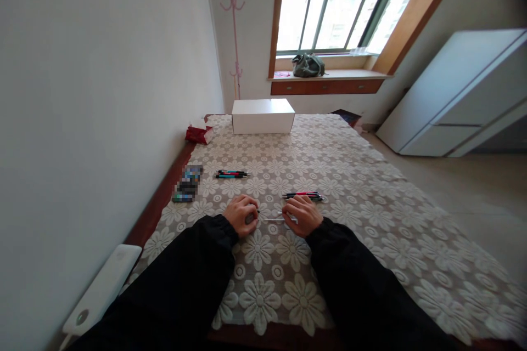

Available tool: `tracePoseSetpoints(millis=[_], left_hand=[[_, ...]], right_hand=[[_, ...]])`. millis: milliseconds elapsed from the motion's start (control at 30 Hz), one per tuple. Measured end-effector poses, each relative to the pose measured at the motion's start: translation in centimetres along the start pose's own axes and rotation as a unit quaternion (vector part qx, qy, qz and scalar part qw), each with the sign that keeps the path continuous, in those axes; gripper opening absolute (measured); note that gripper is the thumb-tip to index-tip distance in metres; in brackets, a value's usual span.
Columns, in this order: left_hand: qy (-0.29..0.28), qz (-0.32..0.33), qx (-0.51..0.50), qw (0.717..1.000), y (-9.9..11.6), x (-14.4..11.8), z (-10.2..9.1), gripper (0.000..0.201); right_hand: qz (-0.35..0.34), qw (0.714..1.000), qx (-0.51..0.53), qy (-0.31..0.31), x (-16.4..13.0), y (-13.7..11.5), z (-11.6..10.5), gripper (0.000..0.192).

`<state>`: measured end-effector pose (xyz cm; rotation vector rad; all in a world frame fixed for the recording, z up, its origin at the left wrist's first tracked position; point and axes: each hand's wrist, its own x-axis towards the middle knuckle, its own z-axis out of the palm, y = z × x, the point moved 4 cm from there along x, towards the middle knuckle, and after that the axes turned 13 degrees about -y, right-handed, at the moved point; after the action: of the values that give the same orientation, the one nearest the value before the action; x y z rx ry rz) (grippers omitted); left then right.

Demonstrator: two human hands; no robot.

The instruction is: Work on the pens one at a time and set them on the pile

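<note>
Clear stick (pixel 273 220): at 9 o'clock from my right hand (pixel 303 215), long axis along 9-to-3, between both hands, right one nearer
Right grip: finger and thumb pinched on its 3 o'clock end
Left hand (pixel 242 215): curled nearly closed, dark tip (pixel 258 210) poking out; from here I can't tell what it grips
Near pens (pixel 303 195): 12 o'clock, just past my right knuckles, closest obstacle
Far pens (pixel 231 174): 10 o'clock
White box (pixel 263 120): 11

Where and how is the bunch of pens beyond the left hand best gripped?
Probably around the middle of the pens, from above, pinching across their near and far sides: they lie bunched on the tablecloth, lengths running roughly left to right.
</note>
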<state>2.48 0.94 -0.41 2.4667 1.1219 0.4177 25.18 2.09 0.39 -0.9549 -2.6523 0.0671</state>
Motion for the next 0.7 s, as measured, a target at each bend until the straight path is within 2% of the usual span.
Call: tracePoseSetpoints(millis=[200, 467, 700], left_hand=[[0.002, 0.002, 0.006, 1.000, 0.3, -0.1, -0.2, 0.004], [0.009, 0.001, 0.008, 1.000, 0.7, 0.0, -0.3, 0.005], [0.008, -0.005, 0.005, 1.000, 0.5, 0.0, -0.3, 0.005]], right_hand=[[0.046, 0.999, -0.002, 0.028, -0.1, 0.7, -0.3, 0.011], [0.039, 0.999, 0.022, -0.006, -0.2, 0.8, 0.9, 0.011], [0.082, 0.996, 0.021, 0.004, -0.2, 1.1, 1.4, 0.007]])
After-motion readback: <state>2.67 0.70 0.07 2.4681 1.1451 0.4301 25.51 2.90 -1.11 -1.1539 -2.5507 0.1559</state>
